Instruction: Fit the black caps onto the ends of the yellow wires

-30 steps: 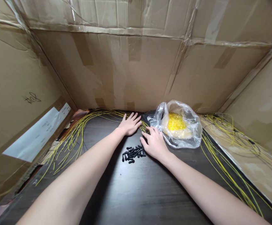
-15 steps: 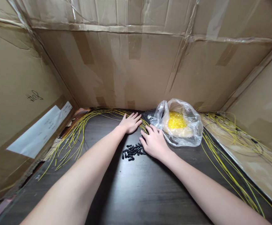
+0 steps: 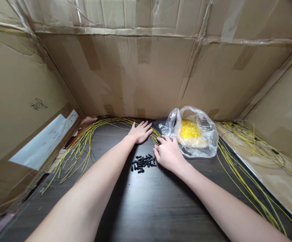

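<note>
Site: improvised assembly workspace, workshop type | Enclosure: taped cardboard walls (image 3: 141, 77) | Surface: dark wood-grain tabletop (image 3: 146, 208) | Evidence: yellow wires (image 3: 83, 148), small black plastic parts (image 3: 141, 164), bagged yellow pieces (image 3: 190, 129)

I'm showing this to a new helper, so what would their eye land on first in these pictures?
The bright yellow wires stand out first, sweeping in a long arc across the dark table from the left to the left hand, with more at the far right. Next comes the clear plastic bag of yellow pieces, just past the right hand. A small heap of black parts lies beside that hand, and taped cardboard walls surround everything.
</note>
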Motion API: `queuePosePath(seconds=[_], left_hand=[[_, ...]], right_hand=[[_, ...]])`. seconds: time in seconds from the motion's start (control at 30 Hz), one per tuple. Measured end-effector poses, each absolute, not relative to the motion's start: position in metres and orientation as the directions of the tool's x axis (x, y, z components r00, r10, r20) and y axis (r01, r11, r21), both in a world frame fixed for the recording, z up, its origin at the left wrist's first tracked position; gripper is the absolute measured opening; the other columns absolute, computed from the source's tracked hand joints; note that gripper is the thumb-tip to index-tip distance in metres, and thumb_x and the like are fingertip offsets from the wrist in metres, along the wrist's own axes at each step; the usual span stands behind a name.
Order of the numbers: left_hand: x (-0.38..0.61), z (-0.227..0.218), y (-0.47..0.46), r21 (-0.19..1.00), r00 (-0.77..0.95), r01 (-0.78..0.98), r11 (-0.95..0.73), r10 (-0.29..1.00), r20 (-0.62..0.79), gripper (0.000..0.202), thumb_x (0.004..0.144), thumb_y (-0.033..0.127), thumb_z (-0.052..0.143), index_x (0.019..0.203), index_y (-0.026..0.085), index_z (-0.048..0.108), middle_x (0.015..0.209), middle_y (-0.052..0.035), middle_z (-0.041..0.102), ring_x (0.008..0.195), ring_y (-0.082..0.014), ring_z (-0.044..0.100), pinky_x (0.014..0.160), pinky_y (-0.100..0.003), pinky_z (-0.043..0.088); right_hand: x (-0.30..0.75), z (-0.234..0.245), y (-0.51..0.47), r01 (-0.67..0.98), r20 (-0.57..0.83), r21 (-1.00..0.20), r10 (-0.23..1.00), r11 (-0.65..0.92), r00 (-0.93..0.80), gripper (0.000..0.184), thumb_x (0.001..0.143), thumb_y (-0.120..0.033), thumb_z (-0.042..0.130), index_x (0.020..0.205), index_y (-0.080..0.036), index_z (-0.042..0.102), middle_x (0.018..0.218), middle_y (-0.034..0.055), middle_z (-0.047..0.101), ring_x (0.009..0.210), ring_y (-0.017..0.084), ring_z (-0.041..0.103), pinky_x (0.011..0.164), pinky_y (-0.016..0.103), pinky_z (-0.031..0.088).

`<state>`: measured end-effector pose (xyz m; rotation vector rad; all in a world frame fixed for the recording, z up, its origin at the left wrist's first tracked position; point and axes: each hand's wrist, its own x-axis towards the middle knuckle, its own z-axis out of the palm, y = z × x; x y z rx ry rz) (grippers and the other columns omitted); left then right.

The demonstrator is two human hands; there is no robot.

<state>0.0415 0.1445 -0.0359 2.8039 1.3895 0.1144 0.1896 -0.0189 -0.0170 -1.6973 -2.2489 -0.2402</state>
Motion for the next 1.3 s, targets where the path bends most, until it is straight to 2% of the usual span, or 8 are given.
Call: queuePosePath(seconds=[0.1,0.27,0.47,0.63,0.83,0.93,1.3], left_hand=[[0.042,-0.036,0.144,0.042,0.604,0.794,-0.606,0.795,0.059,0.067,0.098,0.06,0.01,0.156,0.03,0.023,0.164,-0.002,0.017,0.15,-0.0262,0.014,0.117,-0.062,0.006],[0.042,-0.035,0.145,0.046,0.606,0.792,-0.609,0.793,0.057,0.066,0.098,0.059,0.011,0.156,0.03,0.023,0.164,-0.002,0.017,0.151,-0.0276,0.014,0.117,-0.062,0.006],[0.042,-0.034,0.144,0.054,0.606,0.791,-0.609,0.793,0.056,0.067,0.098,0.059,0.011,0.156,0.029,0.023,0.164,-0.0024,0.016,0.151,-0.0271,0.012,0.117,-0.062,0.005],[0.042,-0.034,0.144,0.06,0.604,0.793,-0.607,0.795,0.057,0.068,0.097,0.061,0.009,0.156,0.03,0.023,0.164,-0.0028,0.014,0.151,-0.0264,0.012,0.117,-0.062,0.005],[0.042,-0.034,0.144,0.064,0.609,0.788,-0.613,0.79,0.068,0.068,0.097,0.062,0.009,0.156,0.031,0.021,0.164,0.0,0.011,0.151,-0.0274,0.008,0.117,-0.063,0.004],[0.042,-0.035,0.144,0.066,0.609,0.787,-0.613,0.79,0.066,0.067,0.097,0.062,0.009,0.156,0.032,0.023,0.164,0.0001,0.013,0.151,-0.0283,0.009,0.116,-0.064,0.004],[0.043,-0.035,0.144,0.066,0.608,0.789,-0.611,0.792,0.064,0.067,0.097,0.062,0.01,0.155,0.032,0.025,0.163,-0.0011,0.018,0.15,-0.0284,0.015,0.116,-0.064,0.007]], right_hand=[[0.191,-0.023,-0.015,0.959,0.385,-0.138,0.906,0.248,-0.179,0.034,0.095,-0.031,0.047,0.085,-0.018,0.077,0.117,0.0117,0.068,0.119,0.029,0.046,0.101,0.047,0.028],[0.192,-0.032,-0.008,0.949,0.386,-0.288,0.922,0.129,-0.008,0.02,0.089,-0.033,0.056,0.092,-0.02,0.071,0.117,0.0112,0.065,0.113,0.029,0.048,0.092,0.044,0.033],[0.19,-0.035,-0.008,0.929,0.368,-0.365,0.927,0.064,0.08,0.013,0.085,-0.027,0.057,0.089,-0.02,0.067,0.123,0.0125,0.059,0.119,0.03,0.044,0.092,0.044,0.033],[0.188,-0.039,-0.006,0.91,0.37,-0.413,0.921,0.048,0.119,0.022,0.086,-0.042,0.061,0.086,-0.02,0.065,0.116,0.0119,0.059,0.118,0.031,0.043,0.093,0.047,0.032],[0.186,-0.04,-0.005,0.9,0.349,-0.434,0.927,0.031,0.136,0.016,0.085,-0.037,0.064,0.085,-0.021,0.066,0.119,0.0113,0.057,0.121,0.03,0.042,0.096,0.048,0.032],[0.185,-0.039,-0.006,0.901,0.327,-0.434,0.932,0.004,0.154,0.015,0.086,-0.034,0.062,0.083,-0.021,0.067,0.12,0.0119,0.057,0.123,0.03,0.041,0.097,0.048,0.031],[0.184,-0.033,-0.01,0.938,0.296,-0.346,0.951,0.017,0.091,0.019,0.09,-0.028,0.054,0.083,-0.018,0.069,0.121,0.0162,0.057,0.12,0.032,0.043,0.092,0.048,0.035]])
